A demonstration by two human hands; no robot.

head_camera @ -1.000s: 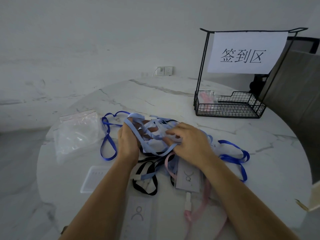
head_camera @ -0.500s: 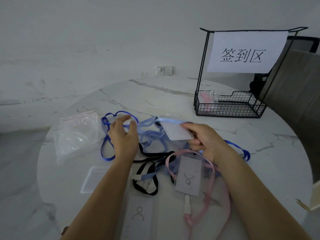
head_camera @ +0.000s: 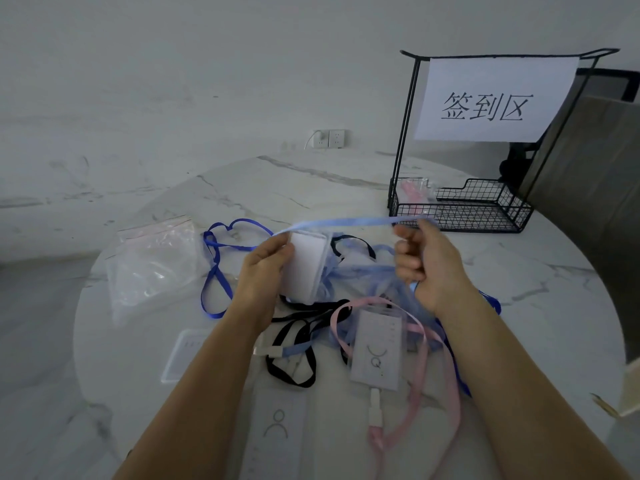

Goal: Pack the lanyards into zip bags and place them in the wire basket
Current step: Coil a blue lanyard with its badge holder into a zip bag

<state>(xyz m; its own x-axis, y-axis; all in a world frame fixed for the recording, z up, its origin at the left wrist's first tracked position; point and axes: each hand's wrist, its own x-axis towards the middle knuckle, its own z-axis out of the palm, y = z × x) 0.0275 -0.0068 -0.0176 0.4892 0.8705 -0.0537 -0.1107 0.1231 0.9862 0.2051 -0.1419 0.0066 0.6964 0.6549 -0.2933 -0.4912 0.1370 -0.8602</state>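
With your left hand (head_camera: pixel 265 268) gripping the card holder (head_camera: pixel 306 268) and your right hand (head_camera: pixel 426 265) pinching its light blue strap (head_camera: pixel 346 223) taut above the pile, I'd fold that strap into short loops before grabbing the zip bags (head_camera: pixel 152 265) at 9 o'clock, wire basket (head_camera: pixel 460 216) waits at 2.

Dim, flat, bluish-grey light without hard shadows; soft, slightly blurred detail; wide-angle bending toward the edges.
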